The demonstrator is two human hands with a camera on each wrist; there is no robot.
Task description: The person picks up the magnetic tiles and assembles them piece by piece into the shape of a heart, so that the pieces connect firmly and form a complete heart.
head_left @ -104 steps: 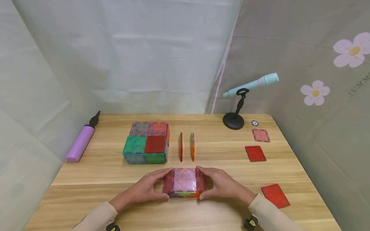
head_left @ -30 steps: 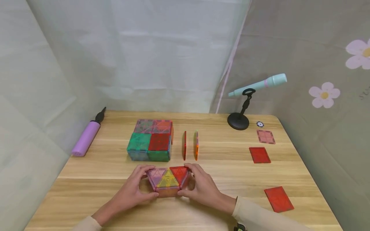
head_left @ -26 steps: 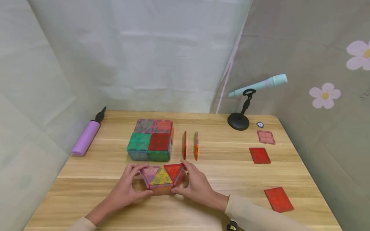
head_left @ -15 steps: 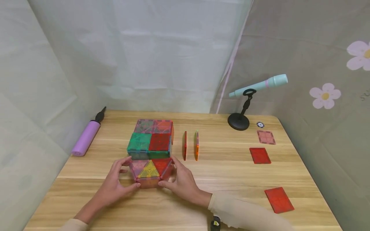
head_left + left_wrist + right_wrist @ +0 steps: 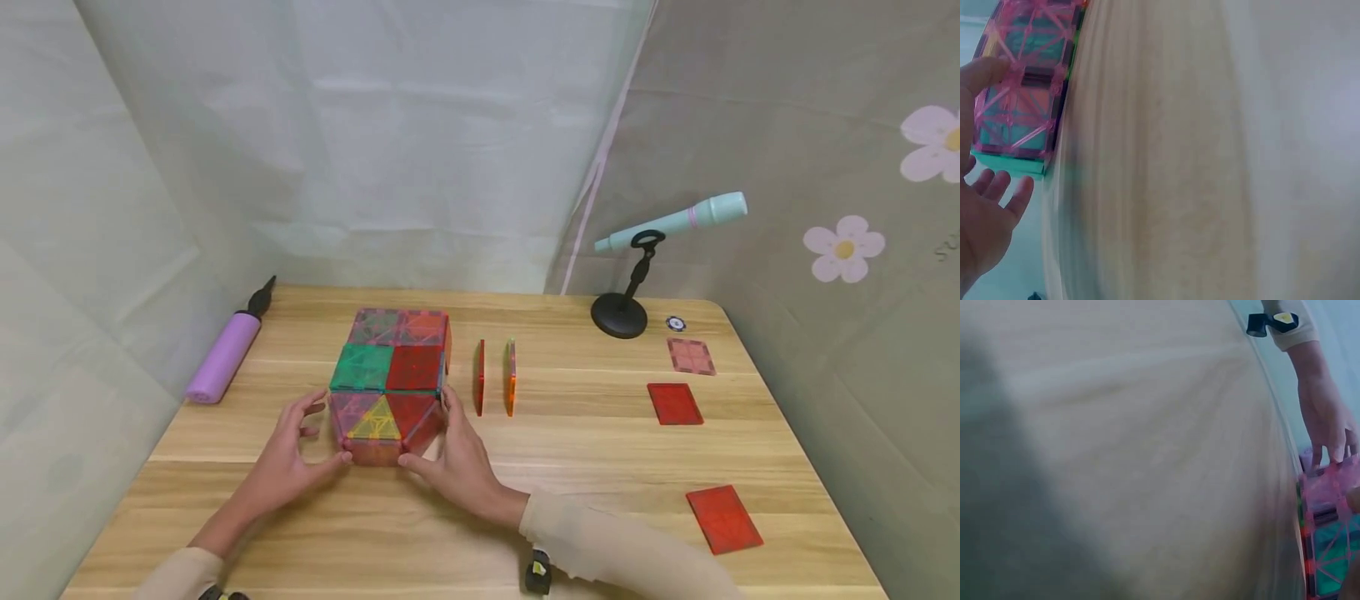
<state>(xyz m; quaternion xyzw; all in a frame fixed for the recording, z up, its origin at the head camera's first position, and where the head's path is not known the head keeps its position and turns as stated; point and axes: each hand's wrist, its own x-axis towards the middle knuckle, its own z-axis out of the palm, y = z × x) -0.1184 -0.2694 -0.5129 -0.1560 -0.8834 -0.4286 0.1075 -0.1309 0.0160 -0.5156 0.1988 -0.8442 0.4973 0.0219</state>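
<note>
In the head view, a trapezoid block (image 5: 377,422) of see-through magnetic tiles, with pink, yellow and red triangles on top, lies against the front of a larger tile box (image 5: 362,367). My left hand (image 5: 288,458) holds its left side, thumb at the front corner. On the other side my right hand (image 5: 463,462) grips the slanted wall between thumb and forefinger. The left wrist view shows the left thumb on a pink tile wall (image 5: 1022,106), the other fingers spread apart. Only a bit of the right hand (image 5: 1352,581) shows in the right wrist view.
Two tiles (image 5: 481,377) (image 5: 512,379) stand on edge right of the box. Flat red tiles (image 5: 675,404) (image 5: 724,519), a pink tile (image 5: 691,356) and a round chip (image 5: 676,323) lie at the right. A black stand (image 5: 618,315) holds a light-blue microphone (image 5: 675,222). A purple pump (image 5: 225,358) lies left.
Both hands have turned the block so its triangle side faces up. They have moved it left and away from me, until it meets the front of the larger box.
</note>
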